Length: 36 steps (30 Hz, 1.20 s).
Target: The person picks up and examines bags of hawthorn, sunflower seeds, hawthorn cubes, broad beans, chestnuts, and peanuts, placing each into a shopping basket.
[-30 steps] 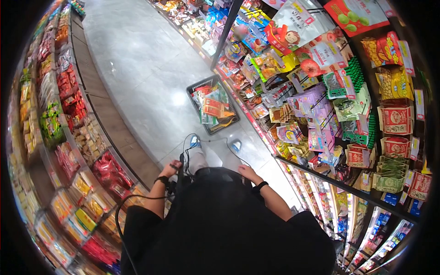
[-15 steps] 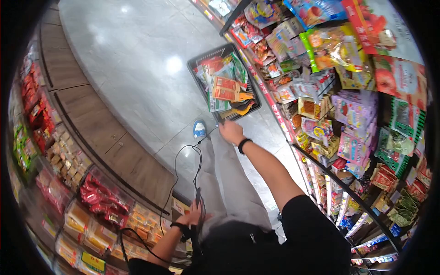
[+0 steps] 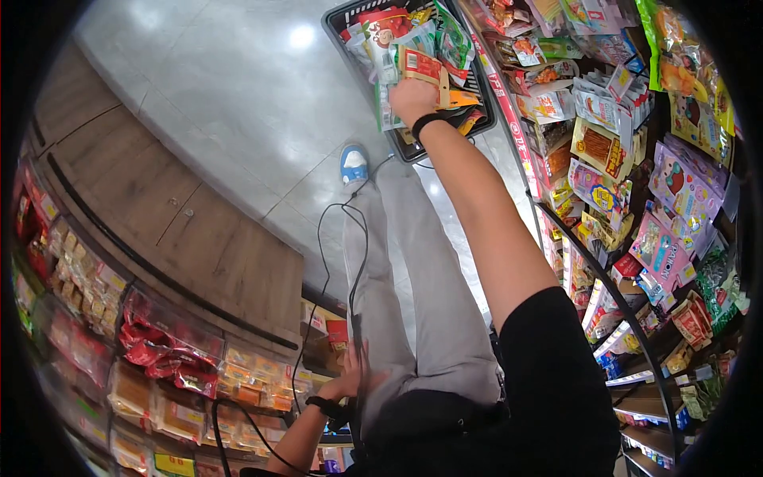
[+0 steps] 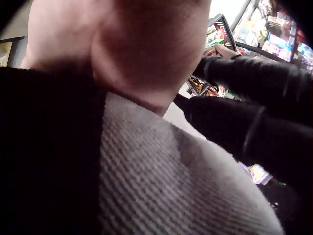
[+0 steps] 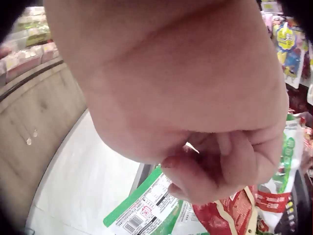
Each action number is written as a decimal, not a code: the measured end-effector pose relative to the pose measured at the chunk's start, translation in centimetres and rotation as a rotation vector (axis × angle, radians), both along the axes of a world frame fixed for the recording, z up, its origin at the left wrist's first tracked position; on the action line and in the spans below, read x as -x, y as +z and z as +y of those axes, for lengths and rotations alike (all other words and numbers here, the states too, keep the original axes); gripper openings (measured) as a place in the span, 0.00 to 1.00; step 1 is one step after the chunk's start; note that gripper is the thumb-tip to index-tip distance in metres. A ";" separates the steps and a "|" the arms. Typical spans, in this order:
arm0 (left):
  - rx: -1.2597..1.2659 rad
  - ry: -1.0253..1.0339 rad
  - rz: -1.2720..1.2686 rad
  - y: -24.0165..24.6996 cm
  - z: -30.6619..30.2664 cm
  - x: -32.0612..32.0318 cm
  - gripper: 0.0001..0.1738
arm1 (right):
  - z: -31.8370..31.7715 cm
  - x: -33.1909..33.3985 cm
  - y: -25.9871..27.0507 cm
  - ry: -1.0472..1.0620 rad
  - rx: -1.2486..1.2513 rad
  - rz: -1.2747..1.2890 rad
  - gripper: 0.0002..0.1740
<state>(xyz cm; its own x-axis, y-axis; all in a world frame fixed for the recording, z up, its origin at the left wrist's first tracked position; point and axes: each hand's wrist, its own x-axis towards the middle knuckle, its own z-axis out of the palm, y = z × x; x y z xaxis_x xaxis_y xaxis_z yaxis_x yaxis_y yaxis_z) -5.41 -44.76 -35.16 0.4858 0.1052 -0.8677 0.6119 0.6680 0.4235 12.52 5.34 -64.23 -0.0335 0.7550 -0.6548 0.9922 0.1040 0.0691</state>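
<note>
My right hand (image 3: 415,99) reaches down into a black shopping basket (image 3: 405,153) on the floor, beside a red and tan packet (image 3: 423,65). In the right wrist view its fingers (image 5: 239,164) curl toward the thumb, right above the red packet (image 5: 232,213); I cannot tell whether they pinch it. A green and white packet (image 5: 151,208) with a barcode lies just below the thumb. My left hand (image 3: 350,378) rests on the left thigh of the grey trousers (image 3: 373,318), its fingers loosely extended. Black cable strands (image 3: 362,342) run beside it.
Hanging snack bags (image 3: 600,147) line the shelf close on the right. To the left stands a curved wooden display (image 3: 214,230) with clear bins of packaged snacks (image 3: 171,342). A dark rail (image 3: 608,286) crosses the right shelves. A blue and white shoe (image 3: 354,164) is near the basket.
My right hand has moved from beside my body, past the basket's near edge, into the basket over its packets. My left hand has shifted onto the thigh. The view has tilted and come closer.
</note>
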 end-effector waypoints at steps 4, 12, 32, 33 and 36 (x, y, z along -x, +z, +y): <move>0.085 -0.062 0.003 1.0 2.5 0.5 0.66 | -0.8 -4.8 3.1 -0.059 -0.061 0.053 0.17; -0.272 -0.038 -0.199 -6.7 2.0 6.1 0.34 | -6.3 -14.6 29.7 -0.247 -0.043 0.529 0.24; 0.608 0.611 -0.985 39.2 36.4 -14.7 0.54 | -29.7 -10.0 81.8 0.234 -0.882 0.465 0.12; 0.670 0.560 -0.971 40.9 36.0 -15.7 0.51 | -30.9 -9.8 81.8 0.240 -0.908 0.463 0.12; 0.561 0.507 -0.981 42.1 34.6 -18.4 0.46 | -34.8 -10.5 81.3 0.179 -1.002 0.489 0.14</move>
